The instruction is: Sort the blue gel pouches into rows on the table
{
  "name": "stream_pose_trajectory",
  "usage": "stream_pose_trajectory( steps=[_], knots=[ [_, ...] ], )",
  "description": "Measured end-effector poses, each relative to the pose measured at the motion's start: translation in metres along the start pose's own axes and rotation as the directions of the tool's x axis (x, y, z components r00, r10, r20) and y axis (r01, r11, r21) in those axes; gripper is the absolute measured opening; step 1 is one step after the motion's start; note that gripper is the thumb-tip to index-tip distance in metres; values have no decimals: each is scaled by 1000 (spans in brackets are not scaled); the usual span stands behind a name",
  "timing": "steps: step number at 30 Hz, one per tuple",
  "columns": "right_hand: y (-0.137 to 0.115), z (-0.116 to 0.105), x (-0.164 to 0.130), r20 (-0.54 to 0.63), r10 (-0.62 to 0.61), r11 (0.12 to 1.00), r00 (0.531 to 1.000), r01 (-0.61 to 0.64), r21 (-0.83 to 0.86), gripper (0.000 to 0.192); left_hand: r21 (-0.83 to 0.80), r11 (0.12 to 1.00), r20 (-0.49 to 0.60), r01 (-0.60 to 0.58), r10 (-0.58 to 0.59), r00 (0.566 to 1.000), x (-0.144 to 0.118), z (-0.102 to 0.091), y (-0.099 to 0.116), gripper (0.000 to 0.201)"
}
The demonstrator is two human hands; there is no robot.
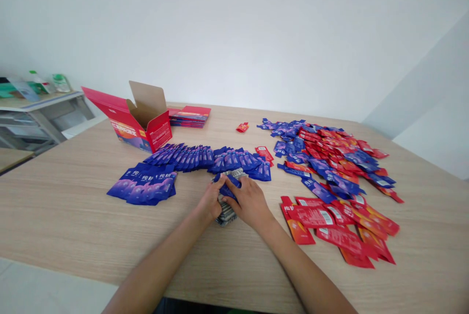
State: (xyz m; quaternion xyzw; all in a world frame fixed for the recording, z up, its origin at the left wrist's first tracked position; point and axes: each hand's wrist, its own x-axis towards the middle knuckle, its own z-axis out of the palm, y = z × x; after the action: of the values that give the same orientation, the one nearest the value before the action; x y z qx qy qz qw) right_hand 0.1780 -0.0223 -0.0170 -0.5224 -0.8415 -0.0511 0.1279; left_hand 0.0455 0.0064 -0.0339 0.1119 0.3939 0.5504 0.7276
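Observation:
My left hand and my right hand press together from both sides on a stack of blue sachets standing on edge on the wooden table. The stack's silver edges show between my hands. Just behind it lies a long overlapping row of blue sachets, and to the left a fanned pile of blue sachets lies flat.
An open red carton stands at the back left, with flat red cartons stacked beside it. A mixed heap of red and blue sachets covers the right side; red sachets lie nearer. A lone red sachet sits mid-back.

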Motion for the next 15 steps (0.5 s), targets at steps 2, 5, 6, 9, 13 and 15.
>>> stream_pose_trajectory(
  steps=[2,5,6,9,13,15],
  knots=[
    [-1,-1,0,4,-1,1000,1000,1,-14,59,24,998,-47,-61,62,997,3,-2,-2,25],
    [-2,-2,0,20,-9,1000,1000,9,-26,58,56,993,-84,-102,107,991,6,-4,-3,31],
    [-2,-2,1,29,-11,999,1000,12,-31,58,63,992,-84,-105,110,990,6,-4,-3,31],
    [-3,-4,0,55,-15,998,998,18,-53,57,84,989,-82,-120,127,989,4,-3,-2,33],
    [-4,-7,-1,65,-20,997,998,25,-72,54,110,982,-72,-153,161,984,2,-1,0,33],
    [-4,-7,-1,59,-14,998,998,18,-65,54,119,979,-68,-167,176,982,1,-1,0,33]
  ],
)
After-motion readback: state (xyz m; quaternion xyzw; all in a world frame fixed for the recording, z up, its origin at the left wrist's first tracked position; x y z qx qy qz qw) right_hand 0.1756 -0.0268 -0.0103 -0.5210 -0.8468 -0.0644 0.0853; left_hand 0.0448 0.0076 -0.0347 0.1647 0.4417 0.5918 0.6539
